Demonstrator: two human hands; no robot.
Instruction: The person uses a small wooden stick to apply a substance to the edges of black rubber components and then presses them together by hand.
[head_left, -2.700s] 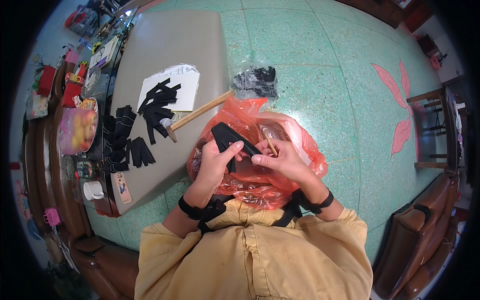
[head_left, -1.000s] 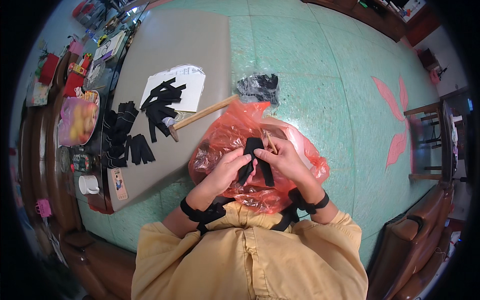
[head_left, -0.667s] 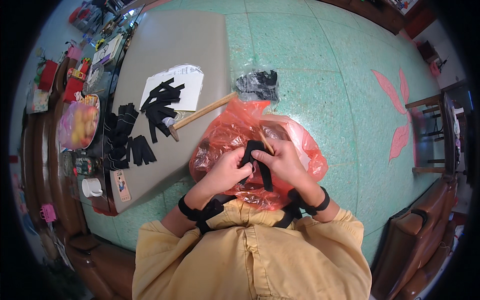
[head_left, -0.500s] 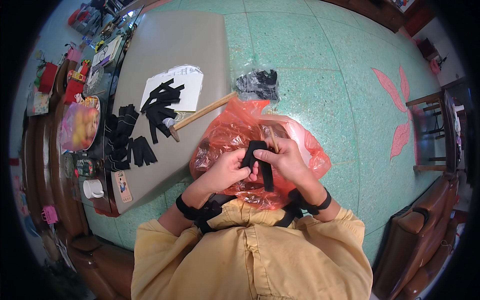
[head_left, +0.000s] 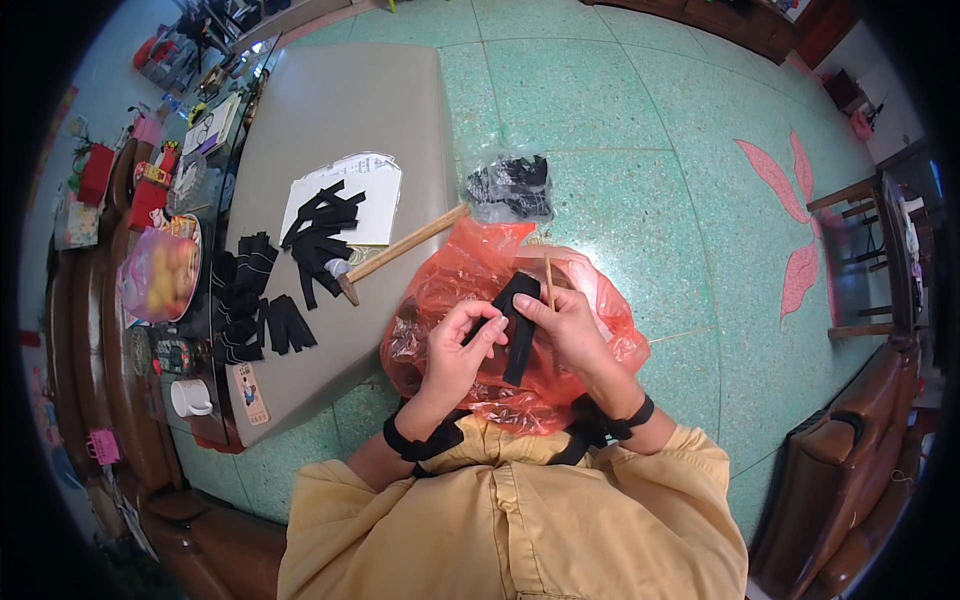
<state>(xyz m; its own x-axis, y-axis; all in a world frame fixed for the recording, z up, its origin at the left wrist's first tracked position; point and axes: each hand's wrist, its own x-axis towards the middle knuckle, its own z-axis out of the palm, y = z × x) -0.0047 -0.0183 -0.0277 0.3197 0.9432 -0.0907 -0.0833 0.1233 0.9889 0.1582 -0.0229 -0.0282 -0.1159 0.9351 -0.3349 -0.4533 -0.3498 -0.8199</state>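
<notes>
A folded black fabric strip [head_left: 519,345] hangs between my hands above a red plastic bag [head_left: 430,290] on my lap. My right hand [head_left: 568,325] is closed on the strip, its thumb pressed flat near the fold. A thin wooden stick [head_left: 549,275] also stands up from that hand's fingers. My left hand [head_left: 460,350] has its fingers pinched together at the strip's left part; the fingertips partly hide what lies between them.
Left, a grey bench [head_left: 350,100] bears black strips [head_left: 320,230] on white paper [head_left: 375,215], further black bundles [head_left: 240,290] and a wooden-handled hammer [head_left: 400,248]. A white mug [head_left: 191,398] stands near its corner. A clear bag of black material [head_left: 512,188] lies beyond the red bag.
My left hand has shifted its pinch and drawn slightly left from the fold. The strip's hanging end now slants left. My right hand keeps its hold on strip and stick.
</notes>
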